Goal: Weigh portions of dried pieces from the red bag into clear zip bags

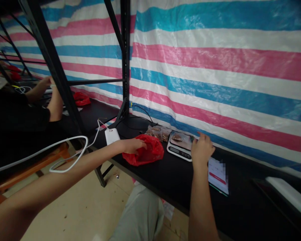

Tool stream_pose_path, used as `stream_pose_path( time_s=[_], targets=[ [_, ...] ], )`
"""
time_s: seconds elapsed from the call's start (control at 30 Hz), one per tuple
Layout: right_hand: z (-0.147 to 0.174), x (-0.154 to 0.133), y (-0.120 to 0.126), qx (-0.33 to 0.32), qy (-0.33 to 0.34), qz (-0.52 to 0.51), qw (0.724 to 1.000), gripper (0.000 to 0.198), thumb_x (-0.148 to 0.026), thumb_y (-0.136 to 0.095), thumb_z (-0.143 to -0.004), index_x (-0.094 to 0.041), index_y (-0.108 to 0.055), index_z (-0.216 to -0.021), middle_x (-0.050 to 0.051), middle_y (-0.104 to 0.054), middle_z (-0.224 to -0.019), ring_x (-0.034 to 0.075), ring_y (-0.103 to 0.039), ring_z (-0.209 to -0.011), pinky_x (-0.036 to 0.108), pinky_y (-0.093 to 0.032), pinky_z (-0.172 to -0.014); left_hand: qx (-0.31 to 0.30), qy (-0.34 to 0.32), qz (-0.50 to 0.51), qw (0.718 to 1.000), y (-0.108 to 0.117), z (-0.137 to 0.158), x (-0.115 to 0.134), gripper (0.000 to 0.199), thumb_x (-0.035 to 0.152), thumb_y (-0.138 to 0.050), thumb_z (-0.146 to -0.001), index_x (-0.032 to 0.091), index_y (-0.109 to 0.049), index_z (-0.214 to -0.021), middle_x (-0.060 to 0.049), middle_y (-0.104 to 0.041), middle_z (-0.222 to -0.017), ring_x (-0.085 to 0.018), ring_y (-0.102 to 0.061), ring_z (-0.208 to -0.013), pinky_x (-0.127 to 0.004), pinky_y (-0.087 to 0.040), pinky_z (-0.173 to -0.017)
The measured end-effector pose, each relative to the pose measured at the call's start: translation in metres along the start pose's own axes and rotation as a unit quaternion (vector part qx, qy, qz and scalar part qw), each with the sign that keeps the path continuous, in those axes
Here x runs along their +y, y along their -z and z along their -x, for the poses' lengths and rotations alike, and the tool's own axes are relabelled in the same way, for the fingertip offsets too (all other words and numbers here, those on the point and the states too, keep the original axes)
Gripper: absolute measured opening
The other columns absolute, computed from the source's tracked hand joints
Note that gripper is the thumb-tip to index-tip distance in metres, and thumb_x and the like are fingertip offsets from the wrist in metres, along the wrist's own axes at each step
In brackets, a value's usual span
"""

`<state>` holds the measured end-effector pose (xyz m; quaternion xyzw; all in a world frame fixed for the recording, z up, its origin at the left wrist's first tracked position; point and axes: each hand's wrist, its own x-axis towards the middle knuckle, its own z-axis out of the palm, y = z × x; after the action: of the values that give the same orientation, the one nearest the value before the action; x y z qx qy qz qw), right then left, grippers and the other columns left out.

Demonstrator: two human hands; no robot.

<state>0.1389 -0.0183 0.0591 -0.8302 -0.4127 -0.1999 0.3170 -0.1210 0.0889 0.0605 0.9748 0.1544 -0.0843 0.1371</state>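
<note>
A crumpled red plastic bag lies near the table's front edge. My left hand is at its left side, fingers curled over the rim into its mouth; the fingertips are partly hidden. Right of the bag stands a flat white kitchen scale with a dark display. On its plate rests a small clear packet of brownish pieces. My right hand is over the scale's right end, its bent fingers apart and nothing visible in them. Several similar clear packets lie behind the red bag, left of the scale.
A lit phone lies right of my right hand. A white power bank with a white cable sits left of the red bag. Black shelf posts rise behind. Another person's arm is at the far left.
</note>
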Motion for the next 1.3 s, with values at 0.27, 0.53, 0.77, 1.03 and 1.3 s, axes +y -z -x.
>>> stream_pose_path(
  time_s=[0.27, 0.53, 0.77, 1.03, 1.3],
  targets=[
    [0.05, -0.109, -0.034, -0.364, 0.472, -0.093, 0.798, 0.021, -0.02, -0.048, -0.081, -0.016, -0.06, -0.098, 0.008, -0.062, -0.097, 0.017, -0.056, -0.095, 0.026, -0.041, -0.084, -0.056, 0.082, -0.117, 0.988, -0.014, 0.034, 0.006, 0.036, 0.023, -0.062, -0.071, 0.021, -0.057, -0.106, -0.007, -0.066, -0.095, -0.023, -0.057, -0.094, -0.033, -0.035, -0.083],
    [0.044, -0.086, -0.048, -0.393, 0.425, 0.086, 0.811, 0.05, -0.03, -0.057, -0.073, -0.023, -0.047, -0.122, 0.009, -0.055, -0.117, 0.024, -0.056, -0.101, 0.031, -0.044, -0.08, 0.181, 0.199, -0.215, 0.939, -0.011, 0.06, -0.003, 0.033, -0.001, -0.046, -0.071, 0.01, -0.058, -0.099, -0.015, -0.058, -0.097, -0.024, -0.051, -0.094, -0.034, -0.039, -0.076],
    [0.049, -0.102, -0.029, -0.446, 0.432, 0.164, 0.766, 0.059, -0.022, -0.062, -0.068, -0.018, -0.045, -0.124, 0.014, -0.054, -0.119, 0.027, -0.05, -0.11, 0.038, -0.036, -0.091, 0.448, 0.36, -0.021, 0.818, -0.016, 0.054, 0.003, 0.042, 0.007, -0.039, -0.077, 0.019, -0.053, -0.114, -0.009, -0.051, -0.106, -0.024, -0.047, -0.099, -0.039, -0.039, -0.085],
    [0.052, -0.12, -0.024, -0.489, 0.357, 0.234, 0.761, 0.048, -0.018, -0.063, -0.067, -0.013, -0.055, -0.114, 0.017, -0.057, -0.116, 0.03, -0.051, -0.109, 0.047, -0.033, -0.092, 0.164, 0.159, -0.177, 0.957, -0.054, 0.009, 0.039, 0.027, 0.006, -0.034, -0.084, 0.012, -0.053, -0.102, -0.015, -0.052, -0.106, -0.021, -0.053, -0.092, -0.033, -0.043, -0.076],
    [0.057, -0.137, -0.02, -0.448, 0.348, 0.189, 0.802, 0.037, -0.006, -0.037, -0.083, -0.007, -0.054, -0.115, 0.022, -0.051, -0.122, 0.026, -0.047, -0.116, 0.038, -0.037, -0.093, 0.081, 0.215, -0.131, 0.964, -0.044, -0.016, 0.002, 0.047, 0.019, -0.058, -0.074, 0.009, -0.043, -0.118, -0.022, -0.04, -0.125, -0.031, -0.038, -0.116, -0.044, -0.039, -0.09]
  ],
)
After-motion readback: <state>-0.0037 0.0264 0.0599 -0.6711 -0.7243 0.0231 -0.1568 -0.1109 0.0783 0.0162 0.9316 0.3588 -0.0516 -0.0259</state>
